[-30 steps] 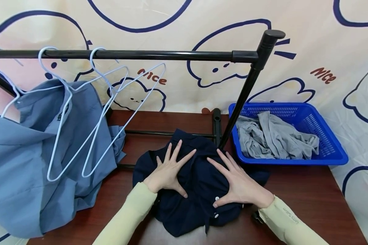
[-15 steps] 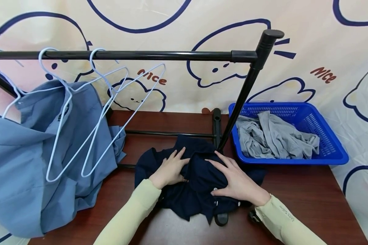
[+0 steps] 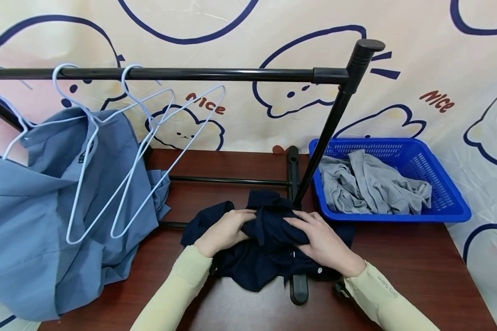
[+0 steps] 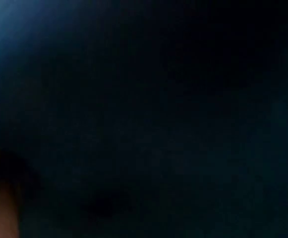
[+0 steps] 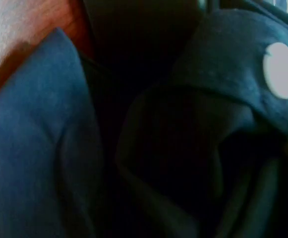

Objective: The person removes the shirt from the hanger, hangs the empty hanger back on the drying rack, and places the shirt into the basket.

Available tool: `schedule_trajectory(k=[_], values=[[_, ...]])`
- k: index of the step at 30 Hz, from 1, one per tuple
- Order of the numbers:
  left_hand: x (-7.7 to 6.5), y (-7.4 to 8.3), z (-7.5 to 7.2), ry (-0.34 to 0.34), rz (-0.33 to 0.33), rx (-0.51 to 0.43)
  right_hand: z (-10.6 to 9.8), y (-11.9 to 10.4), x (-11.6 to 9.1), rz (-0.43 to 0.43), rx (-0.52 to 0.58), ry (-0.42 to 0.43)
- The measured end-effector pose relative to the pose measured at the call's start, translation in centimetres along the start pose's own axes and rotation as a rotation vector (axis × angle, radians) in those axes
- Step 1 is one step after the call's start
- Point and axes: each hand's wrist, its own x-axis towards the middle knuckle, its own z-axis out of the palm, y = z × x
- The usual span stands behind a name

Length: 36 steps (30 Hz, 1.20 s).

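A bunched navy shirt (image 3: 257, 269) with white buttons lies crumpled on the brown table (image 3: 418, 276), partly over the black foot of a rack. On its left side, my left hand (image 3: 223, 232) grips a fold, fingertips sunk in the cloth. My right hand (image 3: 325, 241) holds the gathered fabric from the other side, fingers bent over it. In the right wrist view a white button (image 5: 281, 70) sits on a dark band of the shirt, beside a pointed flap. Dark blur fills most of the left wrist view, with a sliver of skin at lower left.
A black rack (image 3: 232, 74) spans the back, its post slanting down at right. Light-blue wire hangers (image 3: 134, 158) hang from the bar, near a blue garment (image 3: 29, 230) at left. A blue basket (image 3: 447, 197) at right holds grey cloth (image 3: 381, 188).
Both hands have gone from spread fingers on the shirt to gripping it. The cloth is bunched smaller, its near edge has drawn back, and the rack's foot now shows.
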Motion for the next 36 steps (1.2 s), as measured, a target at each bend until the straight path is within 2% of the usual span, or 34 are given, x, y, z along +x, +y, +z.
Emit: schedule_trajectory(k=[4,8,13,19,21,26,29,33,36], values=[[0.0,0.4,-0.2,0.077,0.036,-0.101,-0.6,-0.6,-0.1,0.003,0.019,0.024],[0.1,1.0,-0.3,0.168,0.036,-0.125,-1.7,-1.6,-0.1,-0.021,0.084,0.086],[0.9,2.4,-0.8,0.325,0.062,-0.164,-3.5,-2.7,0.0,-0.058,0.172,0.204],[2.0,5.1,-1.7,0.548,0.137,-0.27,-6.4,-3.8,-0.3,-0.092,0.227,0.343],[2.5,6.5,-2.0,0.624,0.176,-0.313,-7.6,-4.2,-0.5,-0.11,0.229,0.399],[3.8,11.8,-3.7,0.799,0.286,-0.439,-11.1,-5.8,-1.3,-0.172,0.238,0.561],[5.3,14.7,-4.4,0.917,0.361,-0.505,-13.5,-7.1,-1.8,-0.23,0.284,0.672],[7.8,17.9,-5.0,1.04,0.466,-0.566,-15.7,-7.9,-2.1,-0.317,0.372,0.909],[9.7,20.1,-5.3,1.058,0.541,-0.627,-16.8,-7.0,-2.6,-0.322,0.344,1.101]])
